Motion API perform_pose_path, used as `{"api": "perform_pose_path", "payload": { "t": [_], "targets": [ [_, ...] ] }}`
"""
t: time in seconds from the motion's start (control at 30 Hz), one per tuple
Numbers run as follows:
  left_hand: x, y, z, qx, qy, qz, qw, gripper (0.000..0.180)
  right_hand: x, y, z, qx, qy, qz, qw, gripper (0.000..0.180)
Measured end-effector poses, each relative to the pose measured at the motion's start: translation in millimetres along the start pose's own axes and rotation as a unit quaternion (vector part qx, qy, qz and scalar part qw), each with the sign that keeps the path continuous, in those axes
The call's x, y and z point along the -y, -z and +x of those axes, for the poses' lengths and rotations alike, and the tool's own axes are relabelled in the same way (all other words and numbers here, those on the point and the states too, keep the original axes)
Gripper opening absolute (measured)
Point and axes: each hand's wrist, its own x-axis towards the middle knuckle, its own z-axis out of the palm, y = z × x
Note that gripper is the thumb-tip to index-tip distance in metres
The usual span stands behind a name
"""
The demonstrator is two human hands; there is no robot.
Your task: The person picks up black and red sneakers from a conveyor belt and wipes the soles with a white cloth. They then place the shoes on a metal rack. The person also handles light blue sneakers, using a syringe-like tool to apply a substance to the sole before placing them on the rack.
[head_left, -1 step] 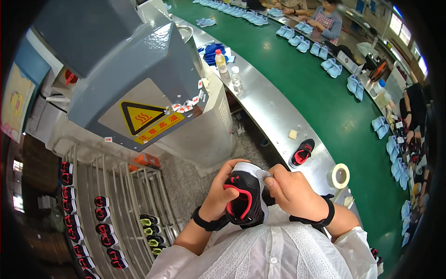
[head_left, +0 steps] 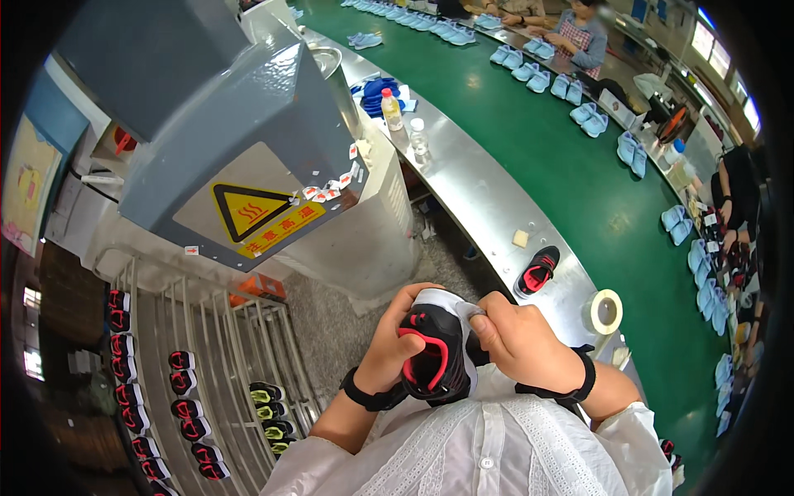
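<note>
Close to my chest is a black sneaker (head_left: 451,336) with a red-pink lining and a white sole, its opening facing up toward me. My left hand (head_left: 391,339) wraps round its left side, the thumb at the collar. On the other side, the fingers of my right hand (head_left: 519,337) are pinched together against the white sole edge. A small greyish-white bit shows at those fingertips; I cannot make out what it is. Beyond my right hand, a matching sneaker (head_left: 538,271) lies on the metal ledge (head_left: 471,186).
A roll of tape (head_left: 604,312) and a pale yellow block (head_left: 519,238) are on the ledge, with two bottles (head_left: 391,110) farther off. Light blue shoes line the green conveyor belt (head_left: 529,149). At left stand a grey machine (head_left: 248,157) and a rack (head_left: 236,364) of shoes. Co-workers sit across the belt.
</note>
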Motion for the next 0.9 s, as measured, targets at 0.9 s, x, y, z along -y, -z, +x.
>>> {"api": "perform_pose_path", "payload": {
  "t": [0.9],
  "targets": [
    [22.8,15.4,10.5,-0.009,0.026,-0.052,0.998,0.093,-12.8,-8.7,6.2,0.035,-0.038,-0.003,0.999,0.023]
  ]
}}
